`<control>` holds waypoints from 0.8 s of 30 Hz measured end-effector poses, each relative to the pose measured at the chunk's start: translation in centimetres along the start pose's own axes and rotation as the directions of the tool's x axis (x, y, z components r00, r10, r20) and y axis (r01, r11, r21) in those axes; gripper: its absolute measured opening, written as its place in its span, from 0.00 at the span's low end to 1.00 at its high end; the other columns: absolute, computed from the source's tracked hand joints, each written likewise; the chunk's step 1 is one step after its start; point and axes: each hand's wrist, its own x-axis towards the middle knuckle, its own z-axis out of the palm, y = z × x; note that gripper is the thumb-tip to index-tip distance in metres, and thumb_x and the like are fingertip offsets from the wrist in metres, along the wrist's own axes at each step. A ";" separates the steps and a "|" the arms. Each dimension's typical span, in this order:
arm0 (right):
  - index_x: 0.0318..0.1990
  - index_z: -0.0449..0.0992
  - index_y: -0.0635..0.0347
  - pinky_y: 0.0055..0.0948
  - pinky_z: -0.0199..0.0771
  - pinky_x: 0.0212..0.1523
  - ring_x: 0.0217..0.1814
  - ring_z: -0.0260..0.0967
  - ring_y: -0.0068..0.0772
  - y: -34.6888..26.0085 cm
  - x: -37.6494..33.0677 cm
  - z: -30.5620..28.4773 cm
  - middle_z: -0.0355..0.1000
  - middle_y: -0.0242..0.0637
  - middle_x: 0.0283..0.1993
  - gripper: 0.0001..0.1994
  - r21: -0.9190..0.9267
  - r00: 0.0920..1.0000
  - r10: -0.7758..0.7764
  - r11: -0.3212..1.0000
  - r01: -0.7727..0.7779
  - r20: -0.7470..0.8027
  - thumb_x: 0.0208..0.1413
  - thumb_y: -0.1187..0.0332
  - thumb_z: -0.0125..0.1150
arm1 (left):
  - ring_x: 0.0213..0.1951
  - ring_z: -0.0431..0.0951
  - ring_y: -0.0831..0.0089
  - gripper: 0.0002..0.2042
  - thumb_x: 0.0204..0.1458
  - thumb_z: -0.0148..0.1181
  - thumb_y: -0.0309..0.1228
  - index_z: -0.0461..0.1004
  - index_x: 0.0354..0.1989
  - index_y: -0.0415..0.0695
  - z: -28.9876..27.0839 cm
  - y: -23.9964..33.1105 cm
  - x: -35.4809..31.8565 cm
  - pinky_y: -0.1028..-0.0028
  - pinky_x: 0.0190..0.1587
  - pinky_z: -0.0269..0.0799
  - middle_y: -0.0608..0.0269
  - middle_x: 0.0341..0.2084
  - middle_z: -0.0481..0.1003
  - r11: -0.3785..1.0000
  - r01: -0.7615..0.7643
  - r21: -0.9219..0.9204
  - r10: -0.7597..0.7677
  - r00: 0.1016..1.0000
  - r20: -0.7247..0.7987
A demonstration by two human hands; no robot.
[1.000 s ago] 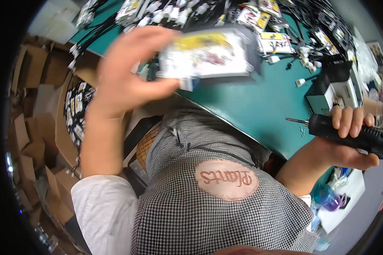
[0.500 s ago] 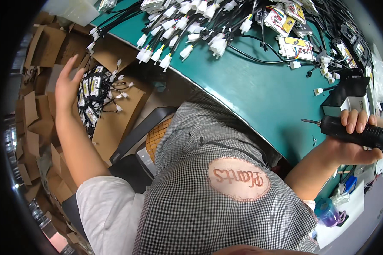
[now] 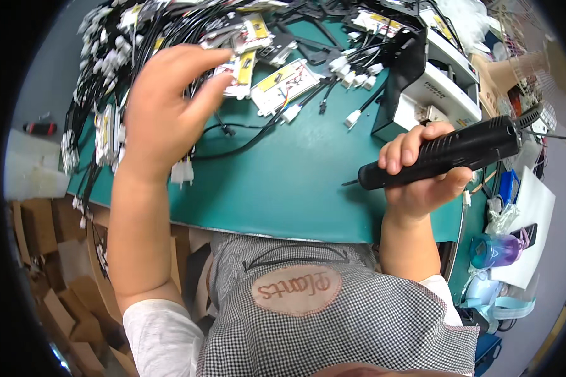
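Note:
My left hand hangs over the far left of the green table, thumb and fingers apart, with nothing seen in it. Its fingertips are close to several flat white modules with yellow labels, one of them a wired module lying just right of the hand. My right hand is wrapped round a black electric screwdriver, whose thin bit points left above the table. Behind the screwdriver stands a white and black box-like case.
Bundles of black cables with white connectors heap up at the far left. Cardboard boxes stand below the table on the left. A blue and purple cup sits at right by a phone. Another person's arm shows beyond the case.
The view has swung right toward the table. My left hand has come from above the cardboard box of modules to over the table. The screwdriver stays in my right hand.

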 end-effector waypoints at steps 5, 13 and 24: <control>0.47 0.63 0.59 0.30 0.74 0.26 0.22 0.67 0.29 -0.7 0.0 0.1 0.65 0.33 0.26 0.40 -0.059 0.998 0.059 0.997 -0.057 0.035 0.47 0.27 0.59 | 0.49 0.76 0.59 0.15 0.51 0.65 0.35 0.80 0.46 0.46 8.3 -0.6 7.3 0.62 0.53 0.71 0.57 0.43 0.78 0.985 -0.061 0.158 0.017 0.964 0.266; 0.46 0.62 0.60 0.29 0.74 0.24 0.20 0.67 0.27 -1.2 0.7 -1.3 0.66 0.33 0.24 0.42 -0.135 0.998 0.059 0.989 -0.055 0.024 0.44 0.26 0.60 | 0.51 0.76 0.57 0.14 0.52 0.64 0.35 0.78 0.46 0.49 17.5 -2.4 12.4 0.60 0.52 0.73 0.57 0.45 0.77 0.860 -0.072 0.505 -0.277 0.765 0.582; 0.47 0.64 0.64 0.29 0.73 0.30 0.27 0.68 0.31 -1.4 0.1 -0.2 0.68 0.39 0.29 0.38 0.055 0.987 0.160 0.986 -0.159 -0.006 0.41 0.41 0.76 | 0.46 0.77 0.57 0.11 0.53 0.63 0.33 0.76 0.45 0.49 16.5 -5.1 13.5 0.62 0.50 0.72 0.59 0.41 0.77 0.961 -0.120 0.248 -0.061 0.785 0.617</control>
